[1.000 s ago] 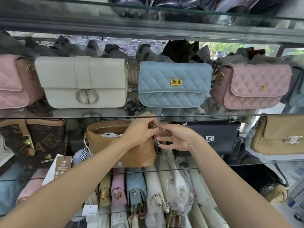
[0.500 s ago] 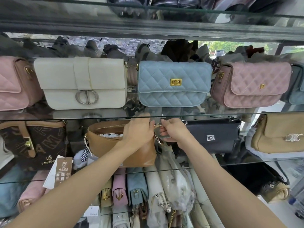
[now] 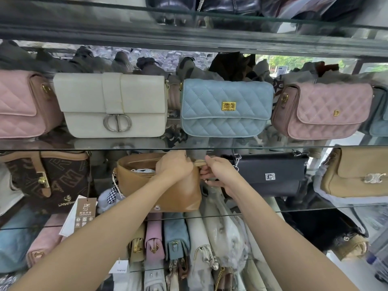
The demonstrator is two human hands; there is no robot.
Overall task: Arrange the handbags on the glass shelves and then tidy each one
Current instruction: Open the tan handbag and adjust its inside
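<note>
Head view: left hand (image 3: pixel 175 168) grips tan bag (image 3: pixel 168 192) on middle glass shelf (image 3: pixel 315 208); right hand (image 3: pixel 218 173) pinches its strap tab (image 3: pixel 200 163). Upper-row bags look arranged; this bag, unzipped, remains untidied.

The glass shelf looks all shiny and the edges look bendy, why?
Head view: the glass shelf mirrors the white bag and blue bag standing on it, plus daylight from the window behind; the wide lens curves straight shelf lines near the frame's edges; the bottom corners look soft and smeared.
</note>
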